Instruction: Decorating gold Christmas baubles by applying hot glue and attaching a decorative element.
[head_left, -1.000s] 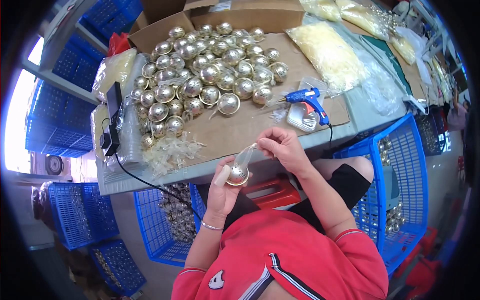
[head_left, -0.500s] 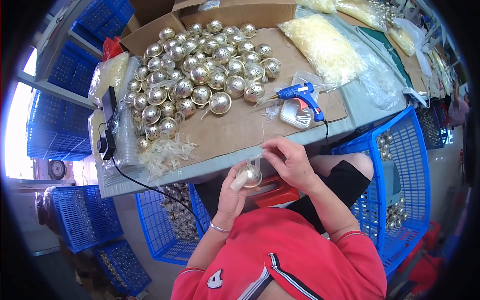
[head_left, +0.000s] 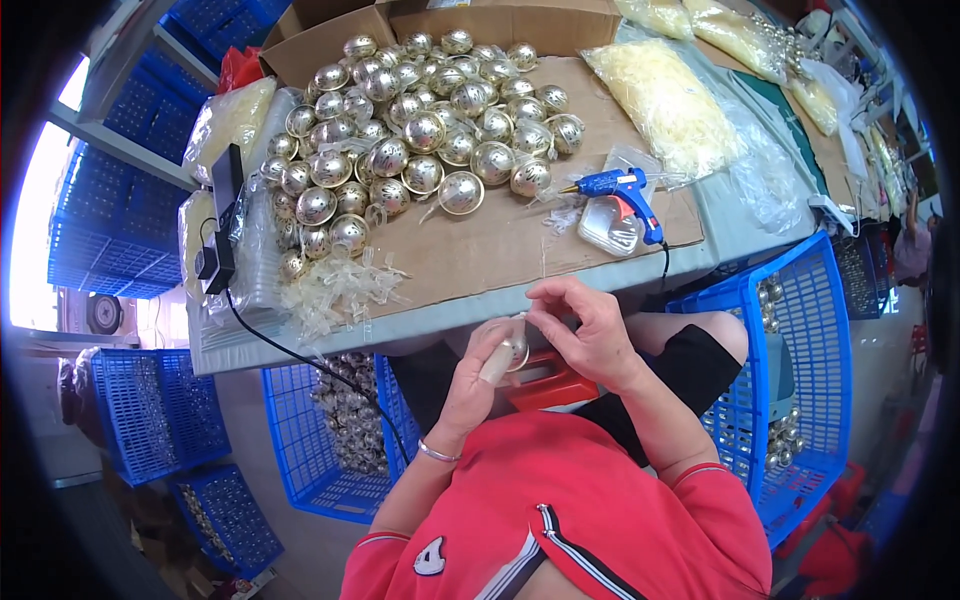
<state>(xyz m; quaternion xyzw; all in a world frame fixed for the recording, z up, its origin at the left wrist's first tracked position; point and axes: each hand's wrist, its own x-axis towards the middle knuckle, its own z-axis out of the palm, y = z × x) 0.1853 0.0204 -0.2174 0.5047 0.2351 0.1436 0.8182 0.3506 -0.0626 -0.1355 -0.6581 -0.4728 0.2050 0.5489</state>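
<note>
Ball (head_left: 518,353) in left hand (head_left: 478,370), just off tabletop's (head_left: 735,225) near edge, left fingers wrapped round it. Ribbon (head_left: 519,325) stands up from ball, long axis aimed toward tabletop, tip at right hand (head_left: 588,335). Right fingertips close together; cannot tell whether pinching ribbon. Glue gun (head_left: 622,187) near tabletop's near edge, nozzle (head_left: 568,189) pointing left.

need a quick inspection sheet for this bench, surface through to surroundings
Surface: brown cardboard sheet over a pale cloth
Work items: metallic ball in hand; similar balls heaped on the sheet
Clutter: loose clear strips; filled plastic bag; blue glue gun
Hands: left hand holds the ball; right hand close by, its grip unclear
Cables: black cord drapes over the front edge; glue gun's cord likewise
Surroundings: blue baskets on both sides
</note>
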